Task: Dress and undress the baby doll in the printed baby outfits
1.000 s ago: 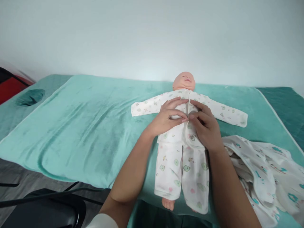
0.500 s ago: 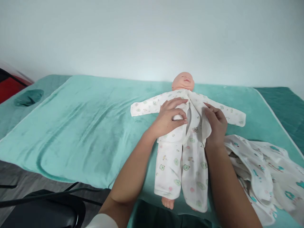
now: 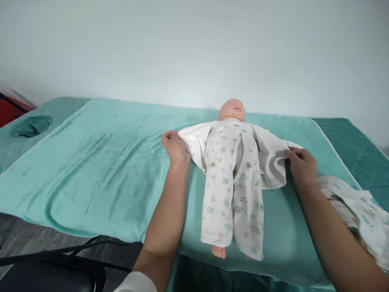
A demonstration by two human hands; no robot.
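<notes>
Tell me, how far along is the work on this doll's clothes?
Done: the top on the doll lies spread open on both sides. In hand: left hand and right hand each grip a flap edge. Left: the printed trousers are still on.

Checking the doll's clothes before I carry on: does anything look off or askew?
The trousers sit oddly high on the doll, nearly up to its neck. Only one bare foot shows; the other trouser leg hides its foot. Left hand and right hand hold the top spread open.
</notes>
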